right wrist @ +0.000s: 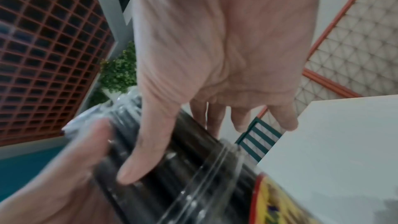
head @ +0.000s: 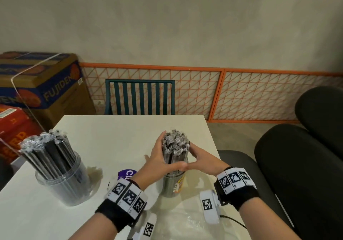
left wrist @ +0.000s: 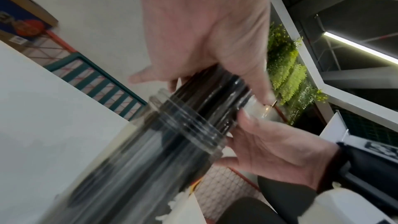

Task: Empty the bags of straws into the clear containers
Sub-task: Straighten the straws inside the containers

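A clear container [head: 171,186] with a yellow label stands on the white table [head: 111,128], holding an upright bundle of black wrapped straws [head: 175,145]. My left hand [head: 158,158] and right hand [head: 201,155] wrap round the bundle just above the rim, thumbs meeting in front. In the left wrist view my left hand [left wrist: 193,67] lies against the straws [left wrist: 215,94] above the container rim [left wrist: 189,125]. In the right wrist view the thumb of my right hand [right wrist: 215,65] presses on the straws [right wrist: 193,142]. A second clear container [head: 63,182] at the left holds straws [head: 46,150].
A purple lid [head: 128,174] lies between the containers. An empty clear plastic bag [head: 185,225] and white tagged devices [head: 209,206] lie near the table's front edge. A green chair [head: 141,97] stands behind the table, black chairs [head: 297,165] to the right, cardboard boxes [head: 37,84] to the left.
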